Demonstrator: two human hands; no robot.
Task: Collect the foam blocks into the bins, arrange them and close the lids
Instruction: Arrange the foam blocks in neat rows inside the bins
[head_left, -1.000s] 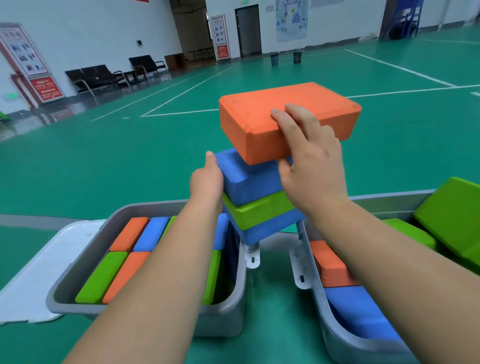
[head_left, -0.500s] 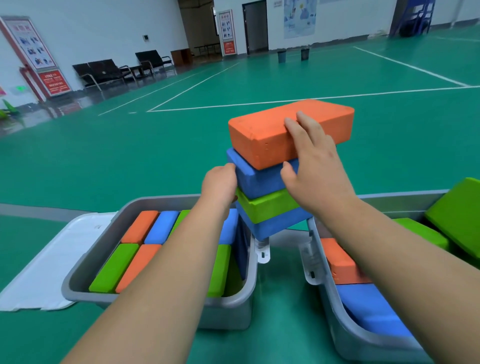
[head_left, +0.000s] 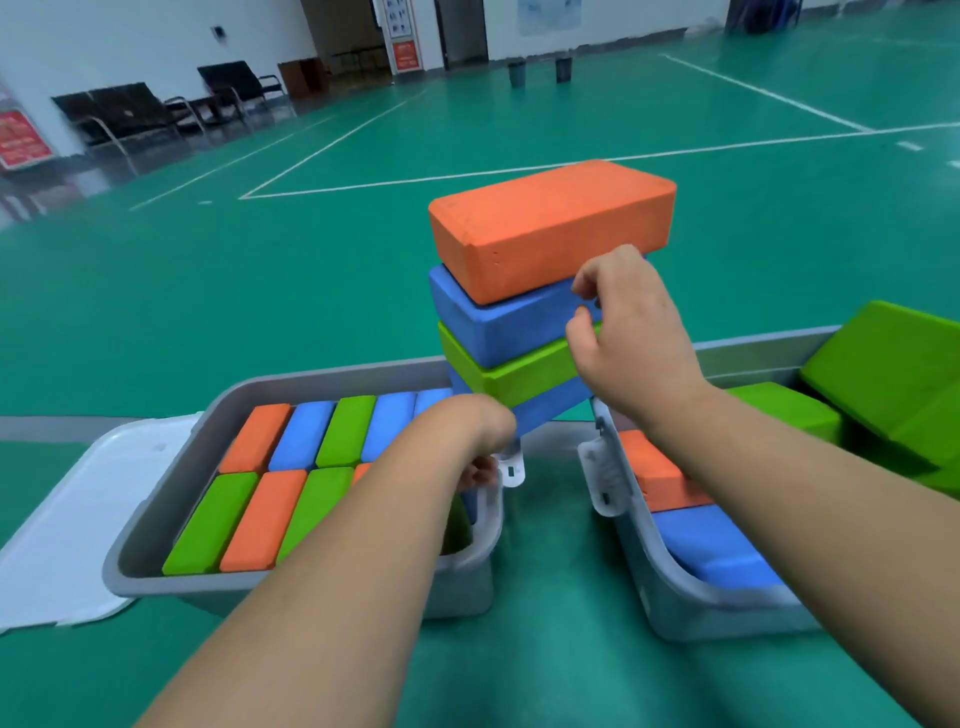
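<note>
Inspector: Green court flooring (head_left: 260, 312) carries two grey bins. Which step is in hand?

Technician: Collection, judged about midway. The left bin (head_left: 156, 582) holds two rows of blocks set on edge, and its white lid (head_left: 62, 519) lies at the lower left of the frame. The right bin (head_left: 639, 551) is partly filled with loose blocks. A four-block stack rises at frame centre, by the gap between the bins: orange block (head_left: 550, 223), upper blue block (head_left: 504, 322), green block (head_left: 519, 374), lower blue block (head_left: 545, 408).

Inspector: Hand state?

Technician: On the right hand (head_left: 634, 338) the fingers are curled, with thumb and forefinger tips at the right end of the upper blue block. Whether they grip or merely steady cannot be told. The left hand (head_left: 478, 431) bends downward at the foot of the stack, beside the left bin's right rim. Its fingers are mostly hidden, so its state cannot be told.

Inspector: Next move?

Technician: Probably transfer of the stack into a bin. This calls for support at the base, because the stack is skewed and the orange block could slide off.
</note>
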